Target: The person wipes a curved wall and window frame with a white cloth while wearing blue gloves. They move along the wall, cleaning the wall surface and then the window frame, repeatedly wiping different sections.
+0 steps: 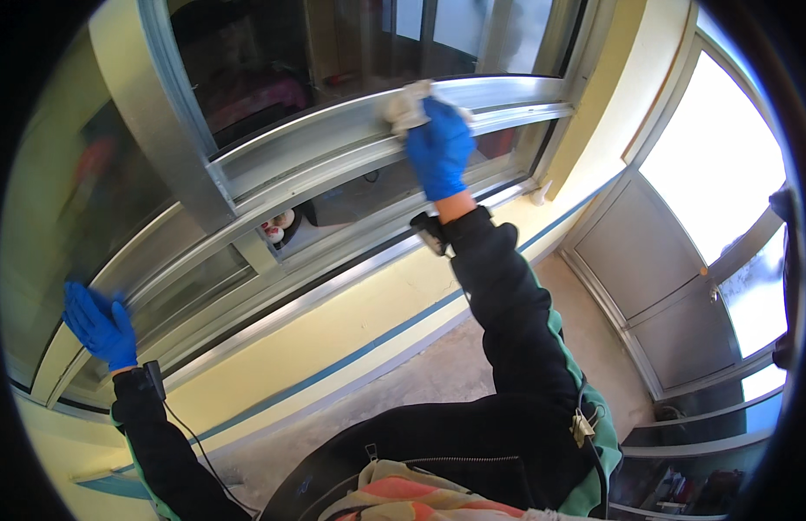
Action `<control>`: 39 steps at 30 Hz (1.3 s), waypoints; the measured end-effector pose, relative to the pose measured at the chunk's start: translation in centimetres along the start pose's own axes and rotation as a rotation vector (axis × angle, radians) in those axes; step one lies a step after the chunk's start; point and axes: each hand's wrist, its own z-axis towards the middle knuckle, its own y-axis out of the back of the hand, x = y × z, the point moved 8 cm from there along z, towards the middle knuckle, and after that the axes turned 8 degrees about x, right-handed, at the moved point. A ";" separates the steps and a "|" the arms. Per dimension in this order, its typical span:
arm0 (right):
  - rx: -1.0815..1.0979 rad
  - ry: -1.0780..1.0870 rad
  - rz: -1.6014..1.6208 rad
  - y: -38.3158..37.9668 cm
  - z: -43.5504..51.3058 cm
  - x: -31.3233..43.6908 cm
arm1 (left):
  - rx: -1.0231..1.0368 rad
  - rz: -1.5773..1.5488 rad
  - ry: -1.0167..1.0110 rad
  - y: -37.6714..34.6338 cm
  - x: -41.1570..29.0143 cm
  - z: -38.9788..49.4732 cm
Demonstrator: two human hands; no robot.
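My right hand (440, 151), in a blue glove, grips a pale cloth (408, 109) and presses it on the metal rail (311, 140) of an aluminium-framed window. Glove and cloth are slightly blurred. At the far left my left hand (102, 329), also gloved in blue, lies flat with its fingers apart against the lower frame and glass (51, 247) of the left window panel. It holds nothing. Between the two hands stands a broad upright metal post (158, 124). The dark upper pane (259, 71) reflects parts of the room.
Round white-and-red items (278, 226) show through the lower pane. Below the window runs a yellow wall (324, 319) with a blue stripe (370, 345). On the right are a metal door (643, 247) with bright glass and shelves (689, 449) behind panes. Cables hang at both sleeves.
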 end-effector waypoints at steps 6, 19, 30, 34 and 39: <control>0.241 0.280 0.026 -2.7 -1.6 8.7 | -0.005 0.039 -0.001 0.2 -0.4 0.1; 0.172 -0.201 0.039 3.1 2.7 -10.5 | 0.006 0.048 -0.016 0.0 -0.2 -0.1; 0.239 -0.655 -0.343 5.9 6.6 -28.2 | 0.024 0.112 -0.010 -0.8 0.5 -0.8; 0.212 -0.555 -0.393 6.3 8.2 -34.2 | 0.028 0.096 -0.020 -0.9 0.3 -0.8; 0.163 -0.663 -0.183 7.4 9.2 -40.0 | 0.021 0.097 -0.003 -0.9 0.2 -0.8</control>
